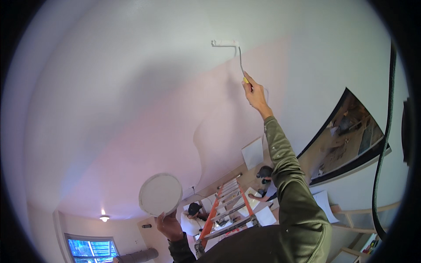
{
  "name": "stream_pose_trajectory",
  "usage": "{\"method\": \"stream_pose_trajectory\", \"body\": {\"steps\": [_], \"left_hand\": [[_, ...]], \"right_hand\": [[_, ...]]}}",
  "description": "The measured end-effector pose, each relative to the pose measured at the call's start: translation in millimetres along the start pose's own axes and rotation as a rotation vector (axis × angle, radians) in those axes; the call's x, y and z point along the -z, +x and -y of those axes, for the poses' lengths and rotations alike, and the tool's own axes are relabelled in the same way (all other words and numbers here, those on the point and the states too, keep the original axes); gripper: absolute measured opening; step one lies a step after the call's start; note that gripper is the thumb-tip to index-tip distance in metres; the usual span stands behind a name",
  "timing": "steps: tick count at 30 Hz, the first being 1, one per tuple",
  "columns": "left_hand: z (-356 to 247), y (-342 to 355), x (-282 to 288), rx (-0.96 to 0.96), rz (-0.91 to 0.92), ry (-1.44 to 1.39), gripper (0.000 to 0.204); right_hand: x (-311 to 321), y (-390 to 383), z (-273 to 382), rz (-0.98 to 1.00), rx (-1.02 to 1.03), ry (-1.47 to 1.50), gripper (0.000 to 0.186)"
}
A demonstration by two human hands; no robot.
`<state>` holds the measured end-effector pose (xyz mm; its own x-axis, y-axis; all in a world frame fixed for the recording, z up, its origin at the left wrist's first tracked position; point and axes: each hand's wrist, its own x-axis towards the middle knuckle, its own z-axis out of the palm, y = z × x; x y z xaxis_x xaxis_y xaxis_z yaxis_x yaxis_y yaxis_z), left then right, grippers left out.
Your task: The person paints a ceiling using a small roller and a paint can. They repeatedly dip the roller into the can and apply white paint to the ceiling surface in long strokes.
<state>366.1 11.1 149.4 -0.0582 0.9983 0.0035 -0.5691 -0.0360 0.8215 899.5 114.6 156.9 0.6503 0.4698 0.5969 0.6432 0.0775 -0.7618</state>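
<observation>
My right hand [254,94] grips the yellow handle of a small paint roller [225,44], raised against a wall [109,48] painted pale grey-white above a slanting pink area. The roller's white sleeve lies at or very near the pale part, just above the pink, with its wire frame bent down to the handle. My left hand [169,225] holds up a round, pale container or lid [160,192] at the lower middle, fingers at its lower rim. What the round thing holds is hard to make out. Both my forearms wear olive-green sleeves.
An orange ladder [210,219] stands below me. A person in a black cap [193,211] and another person [265,173] work below among white boards [253,153]. A large dark screen [344,136] and hanging black cable [382,144] are at right, a window [92,250] lower left.
</observation>
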Motion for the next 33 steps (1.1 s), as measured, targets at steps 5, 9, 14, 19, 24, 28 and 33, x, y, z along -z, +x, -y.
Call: {"method": "stream_pose_trajectory", "body": {"steps": [5,9,14,19,24,28,33], "left_hand": [[15,0,-16,0.031,0.028,0.028,0.058],[24,-6,-28,0.02,-0.009,0.017,0.058],[29,-6,-32,0.012,-0.012,0.007,0.06],[21,-6,-38,0.01,0.007,0.047,0.057],[22,-3,-36,-0.015,-0.027,-0.002,0.058],[20,-3,-39,-0.012,-0.024,-0.01,0.057],[22,-1,-36,0.01,-0.014,-0.037,0.06]], "right_hand": [[25,47,-25,0.12,0.073,-0.003,0.043],[26,67,-28,0.114,0.131,0.023,0.043],[33,115,1,0.066,0.244,0.002,0.045],[36,168,55,0.012,0.316,0.012,0.044],[40,226,96,-0.075,0.444,-0.021,0.042],[41,246,127,-0.076,0.44,-0.016,0.042],[34,226,111,-0.088,0.443,-0.032,0.041]]}}
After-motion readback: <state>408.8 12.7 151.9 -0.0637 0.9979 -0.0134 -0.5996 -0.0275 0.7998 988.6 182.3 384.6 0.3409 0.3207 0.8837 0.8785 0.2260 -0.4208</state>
